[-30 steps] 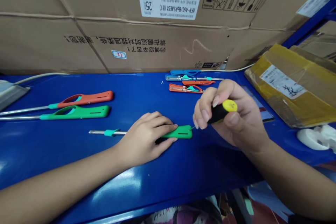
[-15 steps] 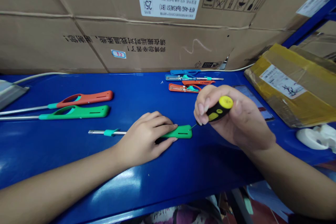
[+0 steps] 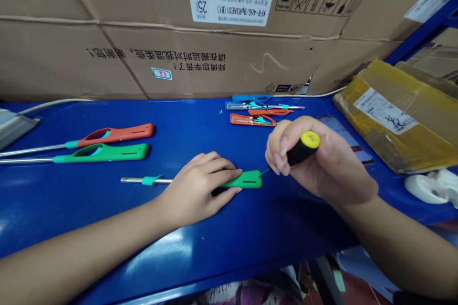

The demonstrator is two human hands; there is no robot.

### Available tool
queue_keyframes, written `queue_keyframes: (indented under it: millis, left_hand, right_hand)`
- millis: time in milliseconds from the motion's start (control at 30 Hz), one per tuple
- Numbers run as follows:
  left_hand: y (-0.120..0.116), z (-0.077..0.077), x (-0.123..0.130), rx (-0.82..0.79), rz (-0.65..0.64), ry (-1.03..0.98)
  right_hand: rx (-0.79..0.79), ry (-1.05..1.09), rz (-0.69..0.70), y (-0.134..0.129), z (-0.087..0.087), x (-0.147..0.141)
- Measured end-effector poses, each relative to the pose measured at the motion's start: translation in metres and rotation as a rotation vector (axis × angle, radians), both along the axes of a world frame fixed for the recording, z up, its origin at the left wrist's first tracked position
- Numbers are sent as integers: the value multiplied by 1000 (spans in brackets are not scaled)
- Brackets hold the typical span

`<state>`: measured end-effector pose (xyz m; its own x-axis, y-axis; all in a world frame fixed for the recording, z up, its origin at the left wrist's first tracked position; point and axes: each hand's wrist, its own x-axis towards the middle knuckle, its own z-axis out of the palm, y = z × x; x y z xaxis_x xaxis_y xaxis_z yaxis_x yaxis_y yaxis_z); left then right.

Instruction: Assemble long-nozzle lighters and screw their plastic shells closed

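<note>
My left hand (image 3: 202, 188) grips a green lighter (image 3: 250, 179) lying on the blue table (image 3: 153, 228). Its metal tube, with a loose turquoise collar (image 3: 150, 180), sticks out to the left of the hand. Fingers of my right hand (image 3: 315, 167) are closed round a black and yellow screwdriver (image 3: 301, 148). The thin shaft slants down to the left, its tip at the right end of the green handle. Part of the lighter is hidden under my left hand.
At the left lie a red lighter (image 3: 118, 134) and another green lighter (image 3: 125, 151). Opened blue (image 3: 239, 106) and red (image 3: 246, 119) lighter halves lie further back. A large carton (image 3: 125, 71) stands behind; a taped parcel (image 3: 400, 119), phone (image 3: 345, 138) and white object (image 3: 425, 188) are right.
The screwdriver handle has turned in my right hand and shifted slightly right, its yellow side markings now out of sight. My left hand and the green lighter have stayed put.
</note>
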<state>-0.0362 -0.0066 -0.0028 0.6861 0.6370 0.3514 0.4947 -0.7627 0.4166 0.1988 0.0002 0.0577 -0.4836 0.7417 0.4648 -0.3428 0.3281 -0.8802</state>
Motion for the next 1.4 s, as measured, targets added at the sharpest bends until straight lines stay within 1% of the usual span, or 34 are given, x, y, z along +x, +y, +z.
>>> queue_keyframes:
  millis: [133,300,367,467,533,633,767,867,967,1133,1300,1400]
  left_hand:
    - [1,1,0,-2,2,1]
    - [1,0,0,5,4,-10]
    - [1,-1,0,9,3,-11]
    - [1,-1,0,8,0,-9]
    - [0,-1,0,4,2,-7]
    - [-1,0,0,2,2,-3]
    - [-1,0,0,3,4,-3]
    - [-1,0,0,3,2,-1]
    - [-1,0,-1,2,0,0]
    - [-1,-1,0,5,2,-2]
    - [0,-1,1,3,5,-6]
    - [0,-1,1,2,4,-4]
  right_hand:
    - [44,37,-7,0,-4,-3]
    - [-63,60,-68,1,0,-6]
    - [-81,35,-67,0,2,-5]
    - [-25,-5,-38,-2,1,-3]
    - [27,16,-22,-1,-2,-3]
    - [44,55,0,1,-5,-4]
    - [-30,68,-36,2,0,-6]
    - [-97,59,-19,0,3,-6]
    - [-85,87,-3,-1,1,-6]
    - [-42,132,-38,2,-4,-11]
    - [-99,123,-126,2,-1,-14]
    - [-91,82,-97,0,1,-10]
